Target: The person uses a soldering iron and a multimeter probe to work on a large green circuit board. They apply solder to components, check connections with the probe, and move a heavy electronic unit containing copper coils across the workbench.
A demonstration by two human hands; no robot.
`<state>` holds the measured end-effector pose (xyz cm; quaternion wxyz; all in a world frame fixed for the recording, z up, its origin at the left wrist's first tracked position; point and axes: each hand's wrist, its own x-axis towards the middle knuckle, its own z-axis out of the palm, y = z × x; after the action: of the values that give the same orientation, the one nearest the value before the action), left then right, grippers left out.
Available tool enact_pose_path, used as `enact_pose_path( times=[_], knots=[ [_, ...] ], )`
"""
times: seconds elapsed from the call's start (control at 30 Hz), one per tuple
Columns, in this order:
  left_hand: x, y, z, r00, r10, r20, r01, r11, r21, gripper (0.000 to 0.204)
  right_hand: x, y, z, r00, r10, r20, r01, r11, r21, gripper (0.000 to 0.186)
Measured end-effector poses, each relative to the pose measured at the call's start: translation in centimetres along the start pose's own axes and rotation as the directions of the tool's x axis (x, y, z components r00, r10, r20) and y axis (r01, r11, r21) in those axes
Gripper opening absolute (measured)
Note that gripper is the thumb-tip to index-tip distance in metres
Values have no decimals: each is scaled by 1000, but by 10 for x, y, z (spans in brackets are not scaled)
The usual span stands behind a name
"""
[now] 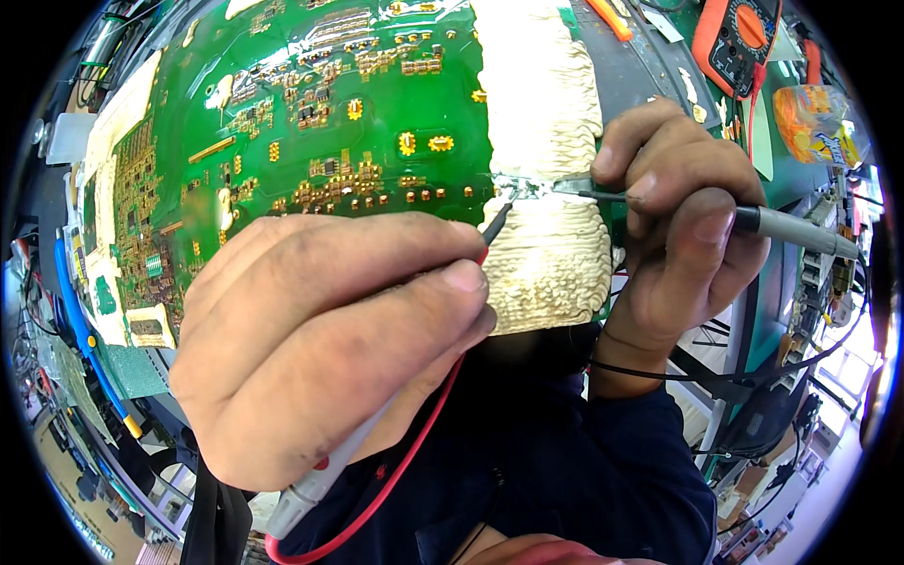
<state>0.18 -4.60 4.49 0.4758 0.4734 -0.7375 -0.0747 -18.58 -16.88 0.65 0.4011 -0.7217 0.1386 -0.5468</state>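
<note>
My left hand [330,339] is closed on a red-and-grey probe [311,476], its dark tip angled up to a scraped patch [523,187] in a thick cream coating band [541,94] on a large green circuit board [424,94]. My right hand [687,226] grips a grey-and-black probe [796,233] whose thin tip reaches left to the same patch. Whether either tip touches it, I cannot tell. The board carries gold and dark components, with more cream coating along its left side. My left hand hides the board's lower middle.
An orange-cased multimeter [744,38] with a red lead lies at the upper right, above a clear bag [815,122] with orange contents. An orange-handled tool [607,17] lies at the top. A blue-and-yellow tool [94,348] is at the left. Cables and equipment fill both edges.
</note>
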Motion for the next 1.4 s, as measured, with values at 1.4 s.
enact_pose_path(
  times=[1.4],
  knots=[
    [15, 14, 1, 949, -305, -74, 298, 950, -95, 18, 2, -5, -8, 992, 96, 78, -102, 992, 77, 31]
  ],
)
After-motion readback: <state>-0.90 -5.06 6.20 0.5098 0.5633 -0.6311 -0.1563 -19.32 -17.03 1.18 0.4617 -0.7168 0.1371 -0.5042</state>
